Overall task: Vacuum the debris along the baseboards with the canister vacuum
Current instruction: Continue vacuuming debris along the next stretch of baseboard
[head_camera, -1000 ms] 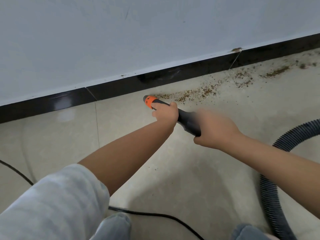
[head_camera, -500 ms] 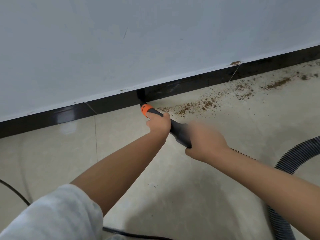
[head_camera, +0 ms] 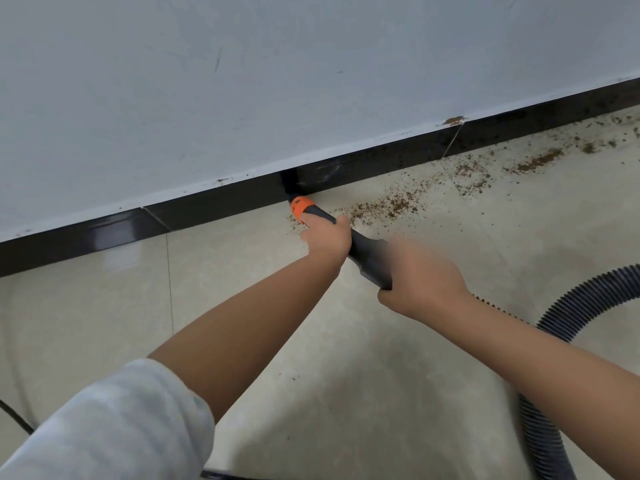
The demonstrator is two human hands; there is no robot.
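The left hand [head_camera: 327, 239] grips the dark vacuum nozzle [head_camera: 360, 249] near its front, fingers curled round the tube just behind the orange collar [head_camera: 302, 206]. The right hand [head_camera: 420, 280], blurred, wraps round the wider rear end of the nozzle, where the ribbed hose [head_camera: 585, 299] joins; the hose loops away to the right and down out of the picture. The nozzle tip sits at the foot of the black baseboard [head_camera: 214, 209], where the baseboard meets the beige tiled floor [head_camera: 104, 306]. Brown debris [head_camera: 391, 204] lies scattered on the tiles just to the right of the tip and runs on along the baseboard toward the far right. A little more sits on the baseboard's top edge against the white wall [head_camera: 242, 81]. A light grey sleeve [head_camera: 114, 427] covers the left upper arm, and a thin black cord [head_camera: 15, 419] crosses the floor at lower left.
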